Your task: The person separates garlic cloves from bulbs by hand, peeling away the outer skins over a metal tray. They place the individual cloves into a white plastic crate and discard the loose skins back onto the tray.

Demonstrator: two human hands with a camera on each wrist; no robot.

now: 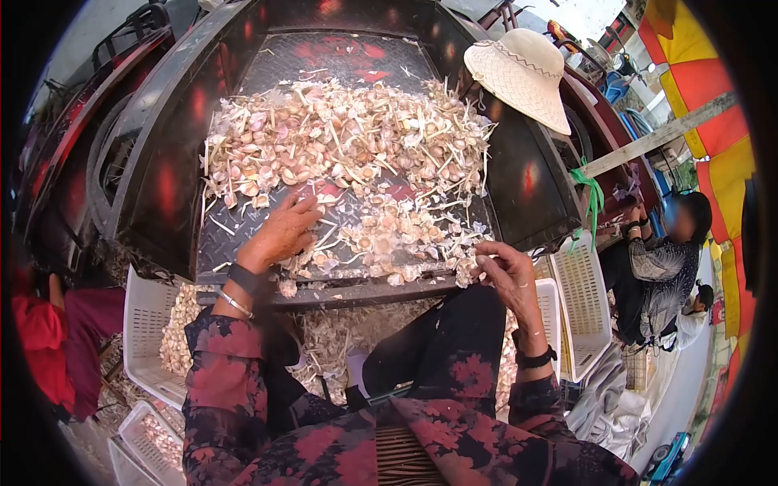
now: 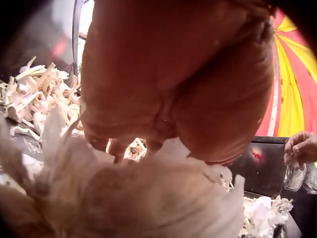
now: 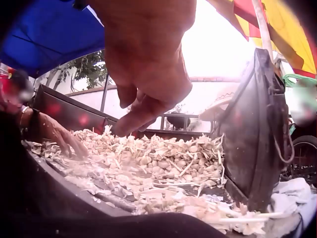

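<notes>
A large heap of garlic (image 1: 348, 138), cloves mixed with dry skins and stalks, lies on the dark metal bed of a cart (image 1: 340, 53). My left hand (image 1: 284, 231) reaches over the near left of the bed, fingers loosely bent among scattered skins. Pale papery skins (image 2: 143, 198) loom large below that hand in the left wrist view. At the bed's front right corner is my right hand (image 1: 510, 275), its fingers loosely bent beside a small clump of skins (image 1: 466, 271). Nothing shows between its fingers (image 3: 141, 111) in the right wrist view.
White plastic crates stand on the left (image 1: 146, 340) and right (image 1: 585, 308); the left one holds cloves. A straw hat (image 1: 519, 77) hangs on the right side wall. Skins litter the ground (image 1: 356, 332) between the knees. Other people (image 1: 660, 267) sit on both sides.
</notes>
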